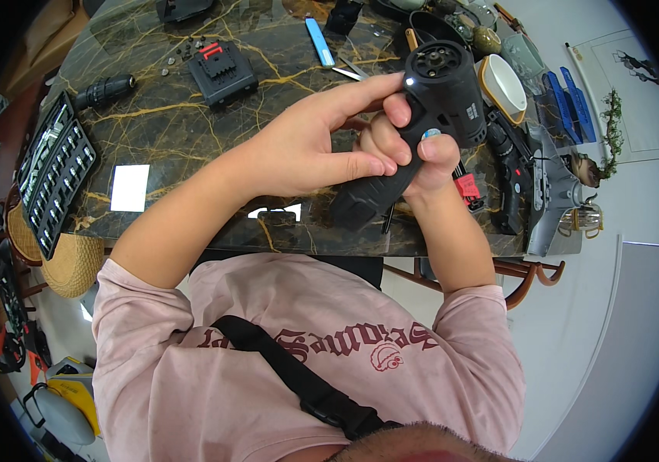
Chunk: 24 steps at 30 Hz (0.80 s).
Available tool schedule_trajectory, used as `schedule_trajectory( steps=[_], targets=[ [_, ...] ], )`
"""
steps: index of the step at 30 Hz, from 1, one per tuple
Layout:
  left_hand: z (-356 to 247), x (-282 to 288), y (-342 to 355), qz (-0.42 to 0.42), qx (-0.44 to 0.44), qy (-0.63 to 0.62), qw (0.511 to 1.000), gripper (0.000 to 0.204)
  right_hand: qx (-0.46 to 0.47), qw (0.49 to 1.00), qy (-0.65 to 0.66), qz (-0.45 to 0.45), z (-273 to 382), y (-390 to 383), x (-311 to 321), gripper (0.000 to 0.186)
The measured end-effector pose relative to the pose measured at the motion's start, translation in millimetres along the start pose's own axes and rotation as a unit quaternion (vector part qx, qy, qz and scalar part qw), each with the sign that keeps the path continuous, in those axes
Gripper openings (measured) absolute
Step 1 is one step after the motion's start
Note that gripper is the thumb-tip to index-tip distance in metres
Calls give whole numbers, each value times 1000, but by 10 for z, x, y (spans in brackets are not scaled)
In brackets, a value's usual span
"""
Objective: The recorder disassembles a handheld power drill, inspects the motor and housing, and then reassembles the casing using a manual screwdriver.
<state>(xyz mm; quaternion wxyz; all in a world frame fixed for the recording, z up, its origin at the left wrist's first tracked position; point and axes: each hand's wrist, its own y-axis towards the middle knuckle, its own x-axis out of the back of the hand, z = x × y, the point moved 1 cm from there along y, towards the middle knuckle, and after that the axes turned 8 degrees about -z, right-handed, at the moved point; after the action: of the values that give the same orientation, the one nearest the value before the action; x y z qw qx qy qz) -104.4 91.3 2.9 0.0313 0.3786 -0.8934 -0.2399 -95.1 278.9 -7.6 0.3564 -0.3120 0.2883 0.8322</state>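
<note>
A black cordless drill body (452, 96) is raised above the near right part of the table, its round front bare, with metal parts showing inside. A small white light glows beside that front. My right hand (429, 165) is closed round the handle, thumb on the near side. Coming in from the left, my left hand (306, 138) is also on the drill; its index finger reaches the spot by the light, and its thumb lies along the handle by the right hand's fingers. The left hand's other fingers are mostly hidden.
On the dark marbled table (167, 138) lie a black battery-like block (221, 73) with a red clip, a black chuck attachment (106, 91), an open bit set (56, 173), a blue cutter (319, 42) and scissors (352, 71). Another power tool (508, 177) and bowls (503, 85) crowd the right.
</note>
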Motion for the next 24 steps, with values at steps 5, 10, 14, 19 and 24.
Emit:
schedule_trajectory(
  steps=[5, 10, 14, 19, 24],
  targets=[
    [-2, 1, 10, 3, -9, -2, 1000, 84, 2, 1000, -7, -13, -1, -4, 2, 40],
    [-2, 1, -2, 2, -4, 9, 1000, 86, 3, 1000, -13, -11, 5, 0, -13, 39],
    [-29, -2, -12, -4, -5, 17, 1000, 87, 8, 1000, -17, 3, 4, 13, -28, 37],
    [-88, -8, 12, -4, 36, -10, 999, 88, 17, 1000, -13, -7, -3, -10, -64, 42],
    [-133, 21, 19, 3, -7, 58, 998, 89, 15, 999, -33, -15, 6, -10, -59, 50]
  ],
)
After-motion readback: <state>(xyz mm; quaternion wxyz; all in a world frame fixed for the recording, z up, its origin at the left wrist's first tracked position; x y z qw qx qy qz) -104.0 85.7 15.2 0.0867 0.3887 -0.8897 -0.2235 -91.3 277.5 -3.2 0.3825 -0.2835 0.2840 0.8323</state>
